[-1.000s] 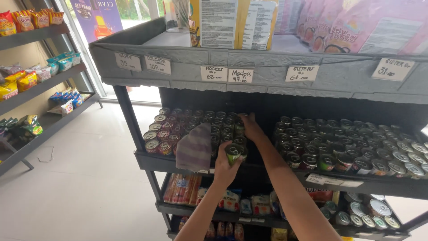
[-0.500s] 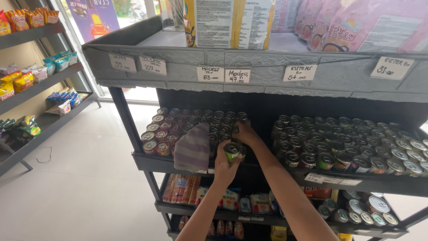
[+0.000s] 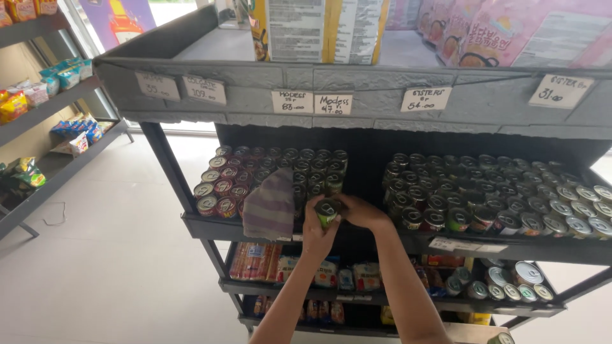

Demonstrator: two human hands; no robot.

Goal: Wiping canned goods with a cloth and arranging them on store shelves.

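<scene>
Left hand (image 3: pixel 317 232) clasping a green can (image 3: pixel 327 211) from below, fingers wrapped round its side, a striped cloth (image 3: pixel 270 205) hanging beside it. Right hand (image 3: pixel 362 213) curled against the same can from the right, fingertips touching it. Can held at the front edge of the dark shelf (image 3: pixel 210 226), in the gap between rows of cans (image 3: pixel 274 169) on the left and more cans (image 3: pixel 497 191) on the right.

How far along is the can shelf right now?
Done: rows of cans already stand on the shelf. In hand: the left hand and right hand both grip a green-labelled can at the shelf's front edge. Left: a bare gap behind that can.
</scene>
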